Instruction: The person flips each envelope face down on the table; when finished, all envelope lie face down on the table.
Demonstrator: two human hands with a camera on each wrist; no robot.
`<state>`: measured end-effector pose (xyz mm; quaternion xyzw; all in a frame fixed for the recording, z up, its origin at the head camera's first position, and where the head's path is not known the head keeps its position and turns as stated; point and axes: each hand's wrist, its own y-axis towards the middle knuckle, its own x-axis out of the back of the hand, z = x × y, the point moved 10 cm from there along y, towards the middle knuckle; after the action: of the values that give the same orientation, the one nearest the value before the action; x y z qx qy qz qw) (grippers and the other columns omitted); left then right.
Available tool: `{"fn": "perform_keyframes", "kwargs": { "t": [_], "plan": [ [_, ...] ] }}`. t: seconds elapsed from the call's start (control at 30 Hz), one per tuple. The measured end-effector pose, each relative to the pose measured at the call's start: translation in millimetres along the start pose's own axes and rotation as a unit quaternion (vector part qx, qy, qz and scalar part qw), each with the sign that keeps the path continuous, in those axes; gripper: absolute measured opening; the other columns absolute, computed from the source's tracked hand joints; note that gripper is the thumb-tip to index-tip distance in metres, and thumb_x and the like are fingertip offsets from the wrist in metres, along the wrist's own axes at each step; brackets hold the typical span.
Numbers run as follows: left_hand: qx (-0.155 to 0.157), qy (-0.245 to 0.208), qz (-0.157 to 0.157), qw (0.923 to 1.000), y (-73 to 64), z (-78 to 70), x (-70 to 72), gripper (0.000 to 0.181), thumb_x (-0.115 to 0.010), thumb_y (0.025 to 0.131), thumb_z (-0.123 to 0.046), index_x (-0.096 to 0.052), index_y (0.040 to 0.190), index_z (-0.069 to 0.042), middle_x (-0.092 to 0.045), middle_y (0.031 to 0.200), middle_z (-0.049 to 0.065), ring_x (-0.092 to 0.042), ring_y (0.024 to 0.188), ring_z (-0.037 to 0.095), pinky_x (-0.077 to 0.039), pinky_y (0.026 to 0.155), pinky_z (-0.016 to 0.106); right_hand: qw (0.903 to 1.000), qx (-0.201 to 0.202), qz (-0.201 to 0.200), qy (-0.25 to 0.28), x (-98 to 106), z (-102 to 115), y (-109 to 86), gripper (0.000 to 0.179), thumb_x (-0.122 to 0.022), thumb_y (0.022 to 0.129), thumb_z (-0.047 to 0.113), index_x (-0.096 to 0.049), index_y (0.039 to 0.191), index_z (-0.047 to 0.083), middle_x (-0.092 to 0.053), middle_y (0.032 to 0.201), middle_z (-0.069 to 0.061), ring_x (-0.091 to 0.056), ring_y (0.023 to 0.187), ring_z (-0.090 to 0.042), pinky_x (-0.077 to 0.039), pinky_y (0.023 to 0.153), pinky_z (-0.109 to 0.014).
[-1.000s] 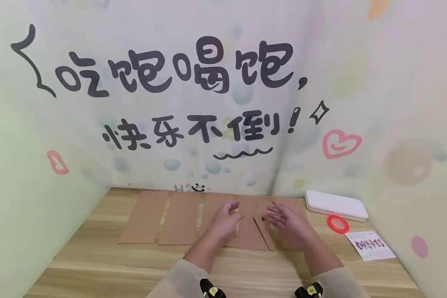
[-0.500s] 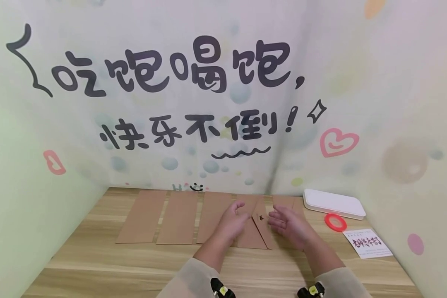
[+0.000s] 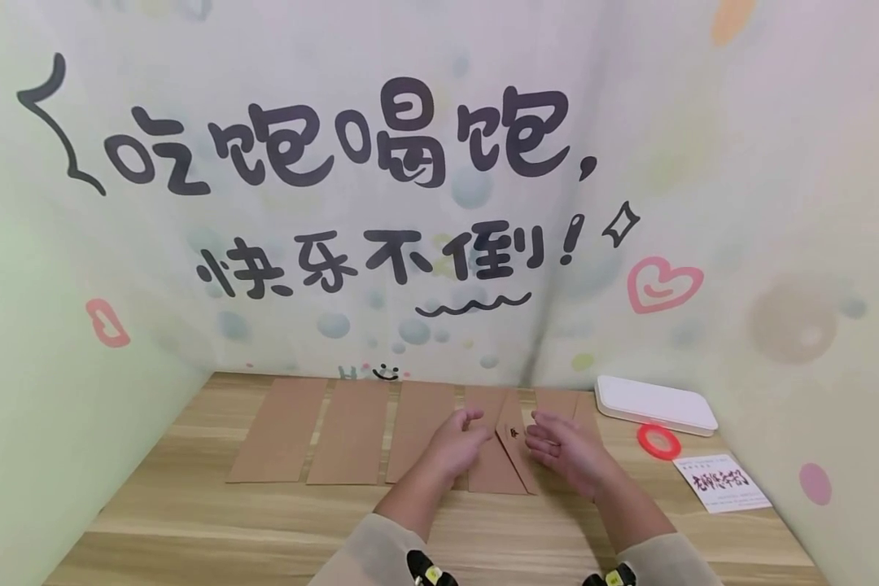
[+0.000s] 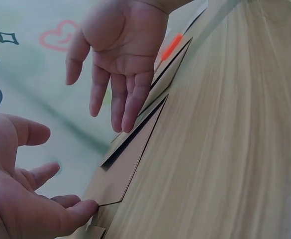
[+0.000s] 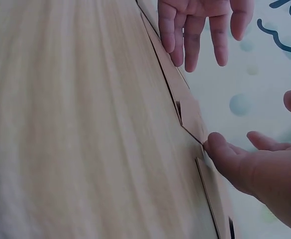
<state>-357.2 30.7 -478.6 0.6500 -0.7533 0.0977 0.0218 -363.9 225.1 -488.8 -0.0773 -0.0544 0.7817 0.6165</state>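
Note:
Both hands are over a brown cardboard piece [image 3: 489, 476] that lies on the table in a row of similar pieces. It has a slanting raised flap [image 3: 513, 448] with a small dark mark. My left hand [image 3: 460, 443] is at the left of this piece, fingers relaxed and thumb raised. At its right side is my right hand [image 3: 570, 457], palm turned inward, fingers loosely spread. In the left wrist view, left fingertips reach the edge of the cardboard [image 4: 130, 164]; right fingertips touch the edge of the cardboard [image 5: 177, 82] in the right wrist view. Neither hand grips anything.
Three flat cardboard rectangles [image 3: 347, 435] lie to the left, and another piece [image 3: 557, 400] is partly behind the right hand. At the right are a white case [image 3: 655, 404], a red ring [image 3: 659, 442] and a printed card [image 3: 721, 483]. A printed backdrop [image 3: 381, 342] rises behind.
My left hand has shifted a little to the right, closer to the flap. The right hand stays nearly still, and the cardboard pieces keep their places.

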Motion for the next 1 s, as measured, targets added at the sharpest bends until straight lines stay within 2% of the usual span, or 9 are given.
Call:
{"fn": "perform_keyframes", "kwargs": {
  "t": [0.17, 0.3, 0.4, 0.53, 0.63, 0.7, 0.8, 0.9, 1.0],
  "plan": [
    [-0.005, -0.004, 0.006, 1.0000, 0.5, 1.1, 0.6, 0.056, -0.069, 0.098, -0.029, -0.059, 0.150, -0.011, -0.047, 0.165, 0.023, -0.047, 0.150, 0.045, -0.041, 0.121, 0.064, 0.9999, 0.002, -0.005, 0.011, 2.2, 2.4, -3.4, 0.066, -0.046, 0.114, 0.025, -0.021, 0.165, -0.009, -0.028, 0.168, -0.039, -0.048, 0.150, -0.046, -0.044, 0.124, -0.047],
    [-0.010, -0.007, 0.013, 0.9998, 1.0, 0.2, 1.9, 0.057, -0.069, 0.098, -0.029, -0.058, 0.150, -0.010, -0.046, 0.165, 0.024, -0.045, 0.152, 0.045, -0.040, 0.122, 0.063, 0.9997, 0.001, -0.011, 0.022, 4.9, 4.8, -4.6, 0.066, -0.049, 0.114, 0.023, -0.022, 0.165, -0.007, -0.030, 0.169, -0.036, -0.056, 0.145, -0.037, -0.049, 0.121, -0.042],
    [-0.012, -0.012, 0.019, 0.9997, 0.5, -0.6, 2.3, 0.057, -0.069, 0.099, -0.029, -0.058, 0.151, -0.009, -0.045, 0.166, 0.025, -0.042, 0.154, 0.045, -0.039, 0.123, 0.063, 0.9993, -0.001, -0.017, 0.032, 7.4, 6.9, -4.8, 0.066, -0.053, 0.112, 0.021, -0.025, 0.165, -0.007, -0.042, 0.163, -0.031, -0.064, 0.136, -0.028, -0.054, 0.115, -0.037],
    [-0.014, -0.018, 0.025, 0.9994, -0.5, -0.8, 1.3, 0.057, -0.069, 0.099, -0.026, -0.057, 0.151, -0.008, -0.045, 0.166, 0.024, -0.042, 0.155, 0.044, -0.037, 0.125, 0.063, 0.9988, 0.003, -0.024, 0.042, 10.6, 9.7, -4.4, 0.064, -0.057, 0.111, 0.020, -0.031, 0.163, -0.006, -0.064, 0.148, -0.015, -0.071, 0.124, -0.017, -0.057, 0.108, -0.033],
    [-0.015, -0.018, 0.027, 0.9993, -0.5, -0.7, -0.8, 0.058, -0.071, 0.097, -0.023, -0.057, 0.151, -0.007, -0.047, 0.165, 0.024, -0.043, 0.154, 0.044, -0.038, 0.126, 0.061, 0.9993, 0.007, -0.015, 0.035, 10.0, 10.8, -3.9, 0.062, -0.055, 0.111, 0.017, -0.031, 0.164, -0.006, -0.068, 0.146, -0.011, -0.071, 0.123, -0.012, -0.055, 0.109, -0.031],
    [-0.018, -0.016, 0.031, 0.9992, -0.4, -1.0, -2.7, 0.060, -0.073, 0.095, -0.021, -0.056, 0.151, -0.007, -0.048, 0.164, 0.023, -0.045, 0.152, 0.043, -0.040, 0.125, 0.060, 0.9996, 0.013, -0.010, 0.025, 8.0, 12.0, -4.0, 0.062, -0.056, 0.110, 0.014, -0.032, 0.164, -0.005, -0.063, 0.152, -0.013, -0.069, 0.122, -0.010, -0.054, 0.109, -0.030],
    [-0.025, -0.009, 0.041, 0.9988, -0.9, -2.6, -6.8, 0.062, -0.075, 0.094, -0.021, -0.056, 0.151, -0.006, -0.052, 0.161, 0.021, -0.049, 0.149, 0.041, -0.043, 0.122, 0.059, 0.9995, 0.028, 0.013, 0.001, 0.5, 15.1, -4.6, 0.064, -0.055, 0.110, 0.010, -0.027, 0.165, -0.006, -0.045, 0.166, -0.022, -0.064, 0.123, -0.005, -0.053, 0.108, -0.028],
    [-0.031, 0.006, 0.056, 0.9979, -3.0, -4.9, -11.5, 0.062, -0.078, 0.093, -0.022, -0.058, 0.150, -0.009, -0.056, 0.157, 0.017, -0.052, 0.145, 0.038, -0.046, 0.120, 0.057, 0.9982, 0.044, 0.039, -0.004, -9.1, 18.6, -6.0, 0.065, -0.055, 0.108, 0.005, -0.026, 0.165, -0.007, -0.031, 0.171, -0.027, -0.062, 0.124, -0.006, -0.054, 0.105, -0.025],
    [-0.039, 0.022, 0.072, 0.9964, -6.2, -7.3, -16.3, 0.060, -0.080, 0.093, -0.024, -0.060, 0.149, -0.014, -0.058, 0.154, 0.016, -0.053, 0.144, 0.037, -0.047, 0.118, 0.057, 0.9967, 0.051, 0.063, -0.009, -17.7, 20.8, -8.2, 0.066, -0.055, 0.106, 0.003, -0.027, 0.165, -0.007, -0.025, 0.174, -0.028, -0.061, 0.125, -0.006, -0.054, 0.102, -0.022]
  ]
}}
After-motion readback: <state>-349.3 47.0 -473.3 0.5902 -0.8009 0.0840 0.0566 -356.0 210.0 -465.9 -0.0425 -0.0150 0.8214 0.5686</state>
